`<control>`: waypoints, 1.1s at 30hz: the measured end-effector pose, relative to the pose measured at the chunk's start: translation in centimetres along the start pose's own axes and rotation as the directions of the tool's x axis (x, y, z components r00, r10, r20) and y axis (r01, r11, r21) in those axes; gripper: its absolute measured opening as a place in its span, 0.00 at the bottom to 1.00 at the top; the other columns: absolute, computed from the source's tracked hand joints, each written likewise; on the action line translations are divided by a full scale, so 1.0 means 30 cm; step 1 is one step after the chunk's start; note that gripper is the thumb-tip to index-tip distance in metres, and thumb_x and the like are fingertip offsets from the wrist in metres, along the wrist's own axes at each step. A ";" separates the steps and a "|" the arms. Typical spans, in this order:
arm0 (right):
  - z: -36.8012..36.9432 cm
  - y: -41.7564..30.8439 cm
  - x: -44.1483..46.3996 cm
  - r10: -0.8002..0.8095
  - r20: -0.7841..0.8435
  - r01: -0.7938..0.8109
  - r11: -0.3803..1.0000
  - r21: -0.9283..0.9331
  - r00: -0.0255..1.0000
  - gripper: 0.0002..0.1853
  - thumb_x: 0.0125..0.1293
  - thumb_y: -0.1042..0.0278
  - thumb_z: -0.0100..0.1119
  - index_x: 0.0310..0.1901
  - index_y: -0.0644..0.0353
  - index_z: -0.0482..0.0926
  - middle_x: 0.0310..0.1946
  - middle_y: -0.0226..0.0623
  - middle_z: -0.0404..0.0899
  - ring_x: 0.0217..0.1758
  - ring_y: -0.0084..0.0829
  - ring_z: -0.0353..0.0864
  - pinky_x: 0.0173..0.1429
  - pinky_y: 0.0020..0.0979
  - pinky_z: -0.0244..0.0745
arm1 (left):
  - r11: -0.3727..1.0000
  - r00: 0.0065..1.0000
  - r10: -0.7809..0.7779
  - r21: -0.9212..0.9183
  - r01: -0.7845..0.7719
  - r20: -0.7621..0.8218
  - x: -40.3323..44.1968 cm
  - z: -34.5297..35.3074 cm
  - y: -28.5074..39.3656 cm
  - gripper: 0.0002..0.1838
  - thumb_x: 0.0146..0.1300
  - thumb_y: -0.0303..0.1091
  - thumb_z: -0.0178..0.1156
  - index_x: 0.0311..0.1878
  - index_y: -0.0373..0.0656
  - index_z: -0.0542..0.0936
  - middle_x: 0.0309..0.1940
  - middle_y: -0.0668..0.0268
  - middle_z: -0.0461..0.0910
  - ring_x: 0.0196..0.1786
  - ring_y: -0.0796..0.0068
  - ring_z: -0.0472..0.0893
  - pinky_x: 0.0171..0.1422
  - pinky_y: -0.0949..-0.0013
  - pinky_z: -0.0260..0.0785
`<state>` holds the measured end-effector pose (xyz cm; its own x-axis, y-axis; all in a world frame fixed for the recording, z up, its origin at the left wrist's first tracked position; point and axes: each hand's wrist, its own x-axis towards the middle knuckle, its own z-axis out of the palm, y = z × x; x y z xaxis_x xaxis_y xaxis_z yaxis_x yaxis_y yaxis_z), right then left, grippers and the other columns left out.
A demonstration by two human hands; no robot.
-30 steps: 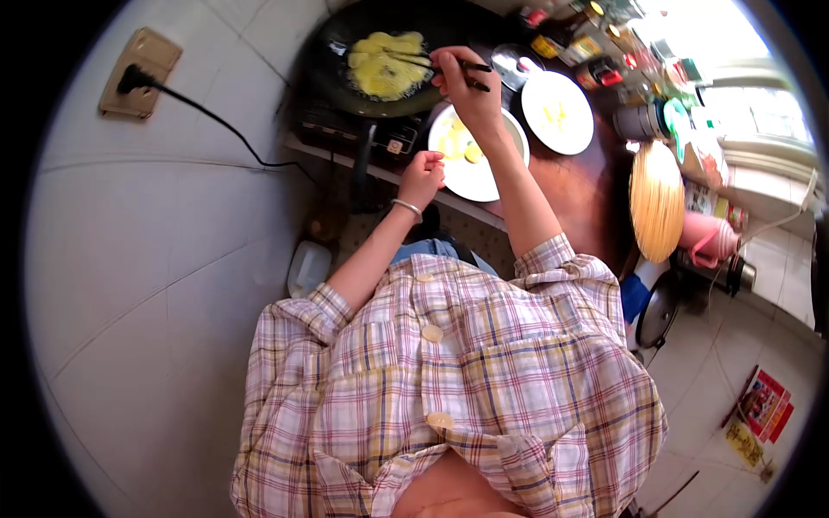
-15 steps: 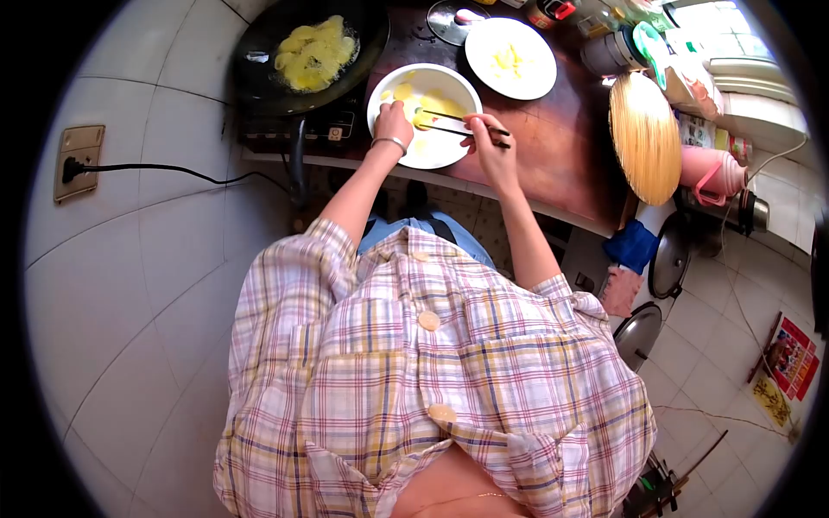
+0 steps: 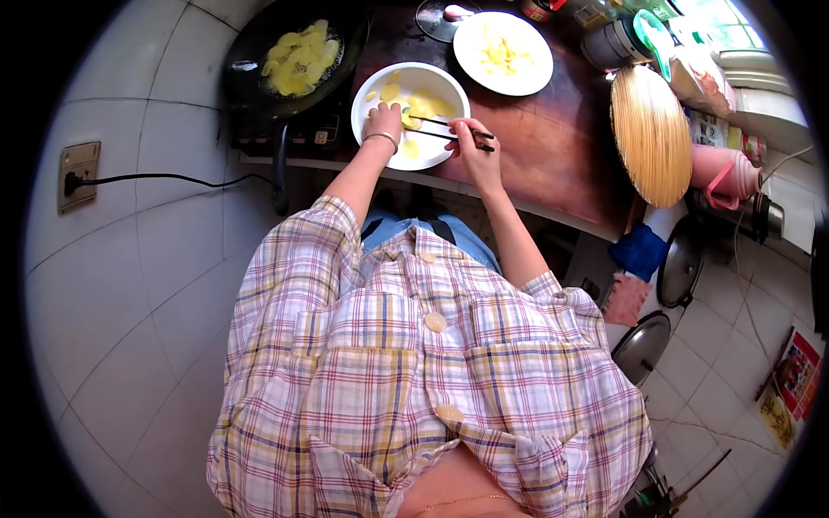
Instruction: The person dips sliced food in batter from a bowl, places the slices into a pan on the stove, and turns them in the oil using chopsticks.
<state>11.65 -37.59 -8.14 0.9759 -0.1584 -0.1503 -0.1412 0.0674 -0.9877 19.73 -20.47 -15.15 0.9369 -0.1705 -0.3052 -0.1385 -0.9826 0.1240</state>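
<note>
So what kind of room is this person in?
It looks like a kitchen, probably in a home. There's a black pan with yellow slices in it, a white bowl with more slices, and bottles by the window.

Daylight entered at far right through the window (image 3: 725, 24), panes blown nearly white. Pale sheen lay on the counter (image 3: 535, 142), deep shadow beneath. Bowl (image 3: 459, 93) and plate (image 3: 535, 76) bright, fine detail washed out. Wok (image 3: 246, 93) dark, with a small glint at its left. Left wall (image 3: 181, 259) greyer, dimmer. Wide-lens distortion curved the tile lines; black vignette closed both sides.
</note>
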 end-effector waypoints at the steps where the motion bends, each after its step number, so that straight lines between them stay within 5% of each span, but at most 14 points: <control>1: 0.005 0.015 0.001 -0.017 -0.010 0.017 1.000 -0.001 1.000 0.11 0.69 0.68 0.48 0.40 0.68 0.77 0.29 0.37 0.79 0.26 0.23 0.80 0.26 0.21 0.72 | 0.999 1.000 -0.003 -0.045 0.004 0.021 0.009 -0.003 -0.008 0.12 0.63 0.30 0.48 0.49 0.43 0.73 0.49 0.54 0.72 0.53 0.54 0.73 0.54 0.59 0.70; 11: -0.014 0.016 0.062 0.011 -0.078 -0.001 0.992 0.126 0.997 0.10 0.68 0.68 0.51 0.37 0.67 0.77 0.26 0.34 0.78 0.24 0.22 0.78 0.27 0.22 0.72 | 0.838 0.986 -0.140 -0.542 0.069 -0.092 0.034 0.049 -0.025 0.18 0.56 0.24 0.46 0.47 0.51 0.77 0.40 0.51 0.79 0.46 0.49 0.77 0.50 0.55 0.69; 13: -0.030 0.021 0.061 -0.066 -0.119 0.064 0.998 -0.015 0.991 0.11 0.67 0.64 0.53 0.42 0.62 0.79 0.33 0.33 0.80 0.31 0.20 0.78 0.32 0.21 0.74 | 0.786 0.983 -0.176 -0.592 0.176 0.058 0.060 0.058 -0.019 0.16 0.64 0.35 0.44 0.54 0.50 0.74 0.45 0.50 0.78 0.47 0.52 0.78 0.52 0.57 0.69; 15: -0.015 0.015 0.073 0.037 -0.117 -0.037 0.999 0.000 0.992 0.12 0.68 0.63 0.52 0.44 0.62 0.78 0.36 0.32 0.79 0.33 0.20 0.78 0.33 0.21 0.73 | 0.682 0.968 -0.247 -0.700 0.211 0.051 0.093 0.121 -0.019 0.18 0.66 0.41 0.45 0.55 0.46 0.73 0.48 0.50 0.76 0.47 0.51 0.77 0.53 0.57 0.69; 16: -0.002 -0.020 0.067 0.054 -0.067 -0.056 0.998 -0.028 0.996 0.12 0.68 0.63 0.51 0.44 0.62 0.77 0.34 0.34 0.79 0.30 0.22 0.79 0.32 0.21 0.73 | 0.820 0.987 -0.156 -0.560 0.116 -0.023 0.051 0.061 -0.005 0.17 0.65 0.41 0.48 0.52 0.44 0.73 0.46 0.50 0.76 0.46 0.51 0.77 0.52 0.57 0.69; 18: 0.019 -0.006 0.079 -0.011 -0.011 0.011 1.000 0.019 1.000 0.12 0.69 0.63 0.50 0.42 0.64 0.76 0.32 0.36 0.78 0.27 0.24 0.79 0.30 0.22 0.73 | 0.853 0.981 -0.164 -0.516 0.086 -0.108 0.042 0.046 0.017 0.18 0.54 0.41 0.63 0.43 0.42 0.73 0.38 0.47 0.76 0.42 0.48 0.78 0.46 0.55 0.72; 22: 0.034 0.035 0.119 -0.037 -0.087 0.043 0.997 0.065 0.996 0.13 0.69 0.64 0.49 0.39 0.67 0.75 0.29 0.37 0.76 0.25 0.25 0.78 0.29 0.24 0.73 | 0.848 0.973 -0.210 -0.514 0.131 -0.098 0.054 0.050 0.041 0.30 0.41 0.44 0.72 0.46 0.43 0.69 0.39 0.49 0.76 0.45 0.49 0.77 0.49 0.56 0.71; 24: 0.016 0.057 0.122 -0.030 -0.071 0.035 0.996 0.079 0.997 0.13 0.69 0.64 0.49 0.39 0.68 0.75 0.29 0.38 0.77 0.25 0.25 0.78 0.29 0.24 0.74 | 0.819 0.959 -0.276 -0.540 0.196 -0.071 0.093 0.109 0.049 0.26 0.44 0.42 0.70 0.45 0.43 0.70 0.40 0.50 0.76 0.46 0.50 0.77 0.50 0.57 0.71; 26: 0.004 0.045 0.106 -0.027 -0.083 0.028 1.000 0.012 0.996 0.13 0.69 0.64 0.49 0.40 0.67 0.75 0.30 0.38 0.78 0.25 0.25 0.78 0.29 0.23 0.74 | 0.847 0.974 -0.189 -0.523 0.096 -0.128 0.053 0.063 0.038 0.14 0.56 0.38 0.60 0.42 0.42 0.72 0.40 0.50 0.75 0.45 0.50 0.77 0.49 0.56 0.71; 28: -0.003 0.012 0.083 0.024 -0.145 -0.018 0.999 0.042 0.989 0.12 0.68 0.62 0.52 0.39 0.63 0.77 0.30 0.35 0.78 0.26 0.24 0.78 0.31 0.22 0.72 | 0.795 0.963 -0.261 -0.581 0.176 -0.066 0.102 0.103 0.021 0.10 0.61 0.37 0.52 0.39 0.41 0.74 0.41 0.50 0.76 0.44 0.50 0.78 0.47 0.54 0.72; 30: -0.027 -0.031 0.062 0.034 -0.156 -0.014 0.991 0.130 0.987 0.12 0.68 0.61 0.50 0.41 0.63 0.76 0.31 0.36 0.79 0.28 0.24 0.77 0.32 0.22 0.71 | 0.599 0.917 -0.399 -0.749 0.283 0.028 0.121 0.096 0.020 0.10 0.59 0.40 0.53 0.40 0.47 0.77 0.35 0.53 0.80 0.40 0.54 0.80 0.45 0.55 0.72; 33: -0.104 -0.074 0.029 0.171 -0.147 -0.094 0.900 0.425 0.974 0.13 0.69 0.63 0.48 0.46 0.65 0.74 0.34 0.41 0.79 0.28 0.26 0.78 0.31 0.21 0.73 | 0.398 0.945 -0.319 -0.915 0.069 -0.068 0.127 0.084 -0.018 0.11 0.55 0.34 0.58 0.41 0.42 0.79 0.34 0.60 0.82 0.37 0.67 0.81 0.44 0.66 0.73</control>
<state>12.30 -40.96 -6.21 0.9021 -0.2878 -0.3215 -0.1477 0.4942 -0.8567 22.57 -20.77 -18.76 0.9515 0.1574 -0.2642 0.3031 -0.3347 0.8922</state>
